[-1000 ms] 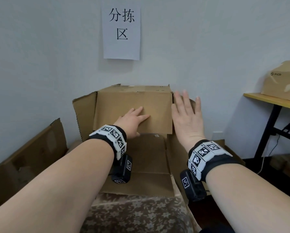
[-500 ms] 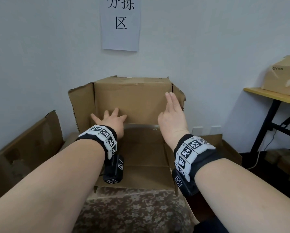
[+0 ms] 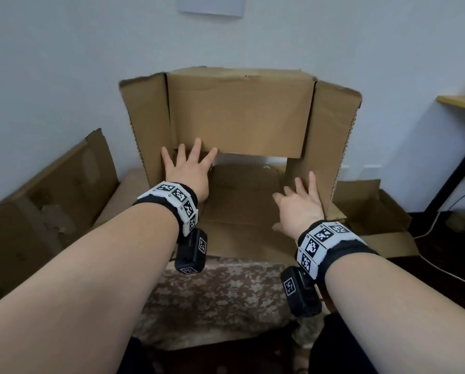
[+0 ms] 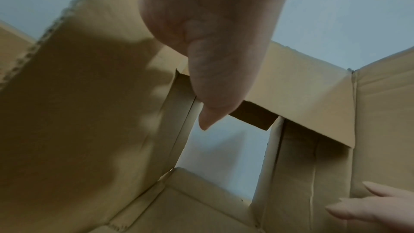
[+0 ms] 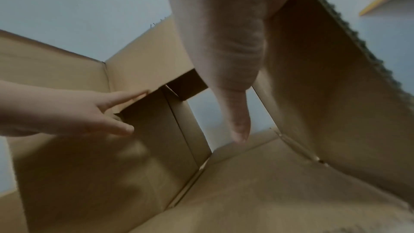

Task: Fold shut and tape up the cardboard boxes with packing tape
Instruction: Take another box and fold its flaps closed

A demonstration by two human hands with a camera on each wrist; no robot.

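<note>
- Our left hand (image 3: 188,172) has its fingers spread and straight, fingertips reaching the lower edge of the top flap (image 3: 239,114) where it meets the left side flap (image 3: 145,125); it grips nothing.
- Our right hand (image 3: 300,206) is also spread flat, fingers laid against the inner face of the right side flap (image 3: 331,136).
- The cardboard box (image 3: 242,201) lies on its side on a patterned cloth (image 3: 220,295), its opening facing us, all four flaps out, the near flap flat towards us.
- To do this well, we judge the two side flaps should swing inward together, pressed at their free edges so the creases bend cleanly, before the top and near flaps close over them.
- The far end of the box looks unsealed: the wrist views show pale wall through a gap.
- No packing tape is in view.
- More cardboard (image 3: 45,201) leans at the left; its shape is hard to make out.
</note>
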